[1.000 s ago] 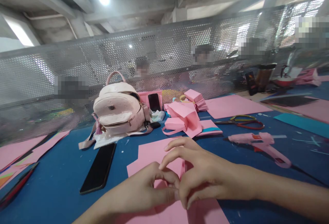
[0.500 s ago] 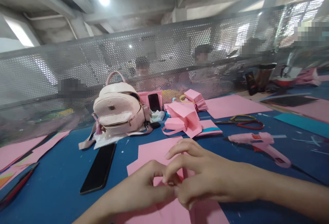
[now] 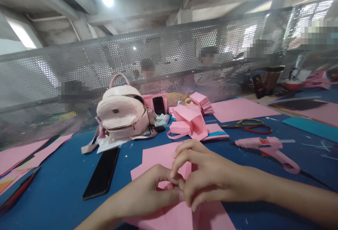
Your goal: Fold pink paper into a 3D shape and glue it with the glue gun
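Close in, at the bottom middle of the frame, pink paper (image 3: 160,156) lies on the blue tabletop (image 3: 60,170), right under two bare hands. The left hand (image 3: 150,191) comes up from the lower left, with its thumb and first finger bent into a ring. The right hand (image 3: 216,177) reaches in from the right edge, back up, knuckles high and fingers curled down. The tips of both hands meet over the paper, but I can't tell if the fingers pinch it, because they hide that spot.

A red and black tool (image 3: 19,193) lies at the lower left edge. Left of the hands, a black phone (image 3: 101,173) lies flat with a dark face. On the right is a pink glue gun (image 3: 269,149) with red bits and a cord, and behind it scissors (image 3: 256,127) with red and yellow handles.

Past the hands sits a heap of folded pink pieces (image 3: 188,121). To its left stands a pale pink backpack (image 3: 121,100) with a small badge (image 3: 115,110), too tiny for me to read. A smaller phone (image 3: 158,105) stands just beside it. At the back, people (image 3: 148,71) show through a gray fence (image 3: 111,54) full of little holes.
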`<action>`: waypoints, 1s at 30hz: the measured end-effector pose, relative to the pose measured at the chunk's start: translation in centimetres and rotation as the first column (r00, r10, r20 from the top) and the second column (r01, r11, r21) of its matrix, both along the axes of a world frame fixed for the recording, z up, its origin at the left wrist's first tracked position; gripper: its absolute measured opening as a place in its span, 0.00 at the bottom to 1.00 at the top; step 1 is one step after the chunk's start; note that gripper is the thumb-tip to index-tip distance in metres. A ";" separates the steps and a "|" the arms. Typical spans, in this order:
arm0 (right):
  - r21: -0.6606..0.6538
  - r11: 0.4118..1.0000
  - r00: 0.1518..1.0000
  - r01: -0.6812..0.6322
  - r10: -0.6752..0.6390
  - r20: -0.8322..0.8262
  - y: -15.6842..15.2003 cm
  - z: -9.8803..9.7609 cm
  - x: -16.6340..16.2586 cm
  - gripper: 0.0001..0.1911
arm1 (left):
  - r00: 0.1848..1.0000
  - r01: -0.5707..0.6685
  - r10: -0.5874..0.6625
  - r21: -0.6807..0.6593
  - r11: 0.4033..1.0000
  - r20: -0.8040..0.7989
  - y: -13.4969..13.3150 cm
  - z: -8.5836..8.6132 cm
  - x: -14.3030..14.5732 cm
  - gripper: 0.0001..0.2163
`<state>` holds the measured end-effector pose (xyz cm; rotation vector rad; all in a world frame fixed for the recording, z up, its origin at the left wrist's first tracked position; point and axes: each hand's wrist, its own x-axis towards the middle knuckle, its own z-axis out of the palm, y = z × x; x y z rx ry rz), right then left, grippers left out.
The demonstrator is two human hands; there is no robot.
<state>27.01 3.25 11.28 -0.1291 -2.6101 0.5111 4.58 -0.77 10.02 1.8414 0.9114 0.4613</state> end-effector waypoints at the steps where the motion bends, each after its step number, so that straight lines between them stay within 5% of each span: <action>1: 0.000 1.000 1.000 -0.009 0.009 -0.002 0.1 0.0 0.0 0.05 | 1.000 0.006 -0.006 -0.009 1.000 0.002 0.0 0.1 0.0 0.12; 11: 0.029 0.999 0.999 -0.015 0.016 -0.048 0.0 0.2 0.1 0.07 | 1.000 -0.016 0.016 -0.019 1.000 -0.009 0.2 -0.3 0.0 0.13; 16: 0.149 0.988 0.999 0.040 -0.039 -0.013 0.0 0.0 0.1 0.03 | 0.989 -0.144 0.150 0.187 0.972 -0.014 0.1 -0.2 0.2 0.09; 18: 0.206 0.974 0.995 0.096 -0.088 -0.050 0.0 -0.1 0.1 0.06 | 0.980 -0.198 0.190 0.360 0.912 0.058 0.2 0.0 0.2 0.09; 24: 0.316 0.883 0.935 0.348 -0.300 -0.191 0.4 0.2 0.2 0.11 | 0.951 -0.293 0.253 0.765 0.573 0.175 0.2 0.0 0.0 0.10; 30: 0.350 0.817 0.885 0.459 -0.387 -0.258 0.9 -0.9 0.2 0.15 | 0.945 -0.238 0.310 0.863 0.445 0.101 0.0 -0.5 0.4 0.11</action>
